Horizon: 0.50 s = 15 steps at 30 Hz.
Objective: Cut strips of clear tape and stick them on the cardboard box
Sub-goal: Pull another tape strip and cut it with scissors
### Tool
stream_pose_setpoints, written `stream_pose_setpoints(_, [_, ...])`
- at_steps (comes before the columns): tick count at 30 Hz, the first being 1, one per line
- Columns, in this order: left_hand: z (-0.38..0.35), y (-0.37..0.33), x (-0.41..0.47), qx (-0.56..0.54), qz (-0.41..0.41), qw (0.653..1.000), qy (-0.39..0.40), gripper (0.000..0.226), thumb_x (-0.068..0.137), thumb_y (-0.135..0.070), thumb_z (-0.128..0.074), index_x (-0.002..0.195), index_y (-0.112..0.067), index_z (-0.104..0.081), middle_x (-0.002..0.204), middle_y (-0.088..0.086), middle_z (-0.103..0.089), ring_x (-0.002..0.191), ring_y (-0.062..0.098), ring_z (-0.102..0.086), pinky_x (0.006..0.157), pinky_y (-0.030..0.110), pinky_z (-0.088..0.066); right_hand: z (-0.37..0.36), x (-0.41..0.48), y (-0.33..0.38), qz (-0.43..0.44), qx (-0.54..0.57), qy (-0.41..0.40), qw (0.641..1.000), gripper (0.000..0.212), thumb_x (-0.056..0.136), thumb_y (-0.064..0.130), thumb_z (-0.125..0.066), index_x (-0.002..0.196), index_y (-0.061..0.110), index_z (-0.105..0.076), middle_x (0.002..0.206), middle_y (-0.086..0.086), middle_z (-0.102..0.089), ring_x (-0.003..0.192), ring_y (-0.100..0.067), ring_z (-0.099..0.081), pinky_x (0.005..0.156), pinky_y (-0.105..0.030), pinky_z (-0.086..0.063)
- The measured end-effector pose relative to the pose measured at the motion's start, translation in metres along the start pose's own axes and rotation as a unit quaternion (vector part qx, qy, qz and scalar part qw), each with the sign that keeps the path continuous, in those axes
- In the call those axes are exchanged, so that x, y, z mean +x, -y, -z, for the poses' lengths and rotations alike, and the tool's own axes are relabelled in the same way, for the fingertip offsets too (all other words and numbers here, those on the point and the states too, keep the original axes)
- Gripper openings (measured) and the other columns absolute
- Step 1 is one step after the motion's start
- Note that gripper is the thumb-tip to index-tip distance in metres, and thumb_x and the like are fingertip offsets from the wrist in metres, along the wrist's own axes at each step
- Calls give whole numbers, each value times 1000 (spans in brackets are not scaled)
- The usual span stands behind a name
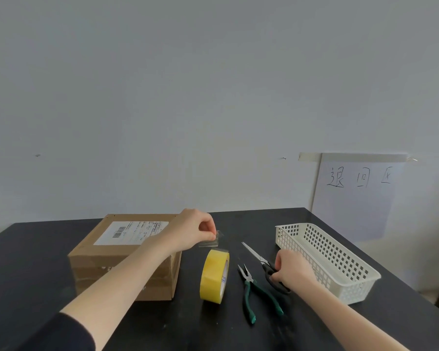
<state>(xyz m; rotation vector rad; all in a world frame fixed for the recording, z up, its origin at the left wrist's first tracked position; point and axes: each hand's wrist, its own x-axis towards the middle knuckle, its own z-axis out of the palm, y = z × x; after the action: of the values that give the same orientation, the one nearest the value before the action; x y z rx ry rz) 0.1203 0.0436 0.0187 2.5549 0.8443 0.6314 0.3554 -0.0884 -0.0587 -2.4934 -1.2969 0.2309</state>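
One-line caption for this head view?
Left hand pinches clear tape strip above yellow tape roll; right hand grips black-handled scissors beside brown cardboard box.

One head-worn view looks forward and slightly down from the desk's [162,330] near edge, close over it, facing the wall [213,97] beyond its far edge.

both forearms bare; a dark sleeve [69,333] covers the left arm above the elbow.
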Motion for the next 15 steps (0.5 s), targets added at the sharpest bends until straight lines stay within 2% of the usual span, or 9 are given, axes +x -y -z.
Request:
stream_pose_setpoints(4, [-2,1,1,4,-3,1000,4,1,83,-25,-71,84,-25,-71,83,-12,-69,80,5,-64,79,34,-57,-2,-1,1,-25,-31,4,999,14,75,12,-66,82,15,-54,94,-5,-66,76,-22,-61,61,-27,-46])
stream_pose_setpoints(6, [-3,2,1,6,-2,1000,5,1,83,-26,-71,84,-26,-71,83,-12,-69,80,5,-64,79,34,-58,-5,-1,-2,-33,-45,-5,998,18,76,11,-68,75,15,-51,84,-3,-62,70,-23,-55,60,-27,-44])
stream_pose_setpoints(8, [-3,2,1,8,-1,1000,5,1,83,-26,-71,84,-26,-71,84,-13,-68,81,5,-64,79,34,-58,-9,1,-6,-45,-67,-15,997,33,78,12,-69,63,17,-40,68,1,-49,68,-24,-51,59,-26,-42])
stream_pose_setpoints(10, [-4,3,0,9,-2,1000,6,1,83,-26,-71,85,-26,-71,84,-13,-68,81,5,-64,79,34,-58,-12,3,-9,-58,-90,-19,994,40,81,11,-67,58,18,-35,63,3,-40,68,-24,-51,60,-26,-41])
stream_pose_setpoints(13, [-4,3,0,9,-2,1000,6,2,83,-26,-71,85,-26,-71,84,-13,-68,81,5,-64,79,33,-58,-13,4,-11,-64,-102,-24,992,34,84,7,-62,61,16,-39,64,3,-43,69,-24,-53,59,-27,-42])
stream_pose_setpoints(15, [-4,3,0,8,-2,1000,5,2,83,-25,-71,86,-25,-71,84,-12,-68,81,5,-64,79,33,-57,-13,4,-12,-64,-108,-22,992,17,87,5,-60,73,13,-53,75,1,-54,74,-23,-57,61,-27,-44])
